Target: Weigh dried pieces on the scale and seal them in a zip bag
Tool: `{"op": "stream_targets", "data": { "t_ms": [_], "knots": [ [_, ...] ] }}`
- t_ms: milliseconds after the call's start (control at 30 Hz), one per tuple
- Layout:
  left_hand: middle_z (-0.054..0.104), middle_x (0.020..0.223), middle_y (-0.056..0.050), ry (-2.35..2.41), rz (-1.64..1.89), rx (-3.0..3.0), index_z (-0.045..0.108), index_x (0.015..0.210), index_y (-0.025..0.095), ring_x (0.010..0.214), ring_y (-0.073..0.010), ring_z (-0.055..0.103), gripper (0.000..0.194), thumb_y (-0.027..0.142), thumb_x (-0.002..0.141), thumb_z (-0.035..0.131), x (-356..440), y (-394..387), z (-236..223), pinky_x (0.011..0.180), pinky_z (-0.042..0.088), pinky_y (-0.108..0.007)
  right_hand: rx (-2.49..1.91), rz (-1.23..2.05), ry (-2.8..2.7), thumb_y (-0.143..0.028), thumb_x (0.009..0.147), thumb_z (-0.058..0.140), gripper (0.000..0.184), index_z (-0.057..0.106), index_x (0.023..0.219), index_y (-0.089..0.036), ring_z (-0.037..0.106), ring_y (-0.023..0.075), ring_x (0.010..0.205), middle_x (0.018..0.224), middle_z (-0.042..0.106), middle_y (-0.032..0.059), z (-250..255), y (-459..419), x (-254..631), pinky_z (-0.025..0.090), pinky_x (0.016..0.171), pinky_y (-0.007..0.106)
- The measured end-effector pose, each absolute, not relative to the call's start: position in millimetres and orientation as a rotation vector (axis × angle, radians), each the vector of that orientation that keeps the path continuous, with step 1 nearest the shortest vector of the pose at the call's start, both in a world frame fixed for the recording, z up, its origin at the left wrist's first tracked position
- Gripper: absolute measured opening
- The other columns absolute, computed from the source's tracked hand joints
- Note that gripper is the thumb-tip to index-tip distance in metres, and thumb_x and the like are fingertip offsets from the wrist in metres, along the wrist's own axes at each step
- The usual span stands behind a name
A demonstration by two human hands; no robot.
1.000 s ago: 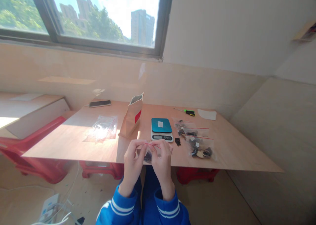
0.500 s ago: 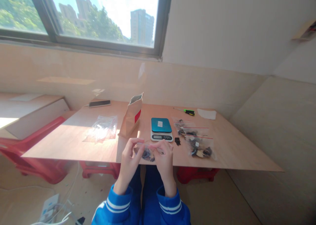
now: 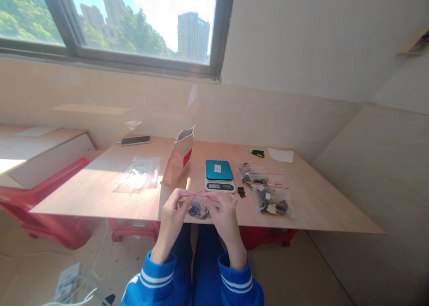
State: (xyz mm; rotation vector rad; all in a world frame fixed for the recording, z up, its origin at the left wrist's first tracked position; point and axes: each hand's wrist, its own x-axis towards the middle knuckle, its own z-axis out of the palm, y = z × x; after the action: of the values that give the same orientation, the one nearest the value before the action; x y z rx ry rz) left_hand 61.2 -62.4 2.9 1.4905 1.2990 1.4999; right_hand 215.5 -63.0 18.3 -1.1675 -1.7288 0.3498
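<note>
Between my hands, at the table's front edge, is a clear zip-lock bag (image 3: 198,210) with dark, dried-looking pieces inside. My left hand (image 3: 173,211) pinches its red-lined top edge on the left side. With thumb and fingers, my right hand (image 3: 224,211) grips the same edge further right. Just beyond the hands stands a kitchen scale (image 3: 219,176) with a teal plate and a small white label on it. A dark loose scrap (image 3: 241,192) lies to the right of the scale.
Filled zip-lock bags (image 3: 273,201) lie on the right. A brown paper pouch (image 3: 178,163) stands open left of the scale. Clear plastic bags (image 3: 137,174) and a phone (image 3: 135,140) are further left. A screwdriver (image 3: 256,152) and white paper (image 3: 280,155) lie at the back.
Both hands have shifted slightly apart along the bag's top edge. The zip line now shows stretched straighter between them, and more of the dark contents is visible.
</note>
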Motion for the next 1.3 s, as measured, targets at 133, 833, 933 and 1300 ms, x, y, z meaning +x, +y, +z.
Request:
{"op": "stream_targets", "data": {
  "t_ms": [133,833,933,1300],
  "knots": [
    [0.067,0.081,-0.003,1.323,1.493,1.513,0.064,0.086,0.019,0.076,-0.0168,0.064,0.020,0.038,0.085,0.059,61,-63,5,0.065,0.050,-0.025,-1.145,0.247,-1.769,-0.026,0.090,0.060,0.010,0.067,0.083,-0.024,0.063,0.0177,0.087,0.085,0.072,-0.0016,19,-63,216,0.030,0.087,0.035],
    [0.070,0.081,-0.003,1.307,1.515,1.625,0.067,0.084,0.019,0.076,-0.0170,0.066,0.015,0.033,0.083,0.063,65,-66,12,0.068,0.052,-0.027,-1.141,0.041,-1.747,-0.023,0.092,0.056,0.011,0.061,0.083,-0.023,0.060,0.0165,0.083,0.082,0.068,-0.0022,17,-64,212,0.027,0.089,0.033],
    [0.070,0.082,-0.004,1.308,1.510,1.642,0.067,0.085,0.019,0.079,-0.0175,0.066,0.015,0.033,0.084,0.062,66,-68,13,0.070,0.052,-0.028,-1.165,0.023,-1.741,-0.020,0.092,0.055,0.011,0.061,0.083,-0.023,0.059,0.0171,0.084,0.083,0.067,-0.0016,18,-65,210,0.026,0.090,0.034],
    [0.071,0.084,-0.003,1.370,1.529,1.684,0.067,0.087,0.020,0.080,-0.0175,0.067,0.014,0.033,0.085,0.061,73,-72,12,0.070,0.052,-0.027,-1.240,-0.004,-1.692,-0.016,0.093,0.048,0.014,0.056,0.083,-0.021,0.055,0.0191,0.084,0.083,0.063,0.0008,15,-66,201,0.028,0.089,0.035]
  ]
}}
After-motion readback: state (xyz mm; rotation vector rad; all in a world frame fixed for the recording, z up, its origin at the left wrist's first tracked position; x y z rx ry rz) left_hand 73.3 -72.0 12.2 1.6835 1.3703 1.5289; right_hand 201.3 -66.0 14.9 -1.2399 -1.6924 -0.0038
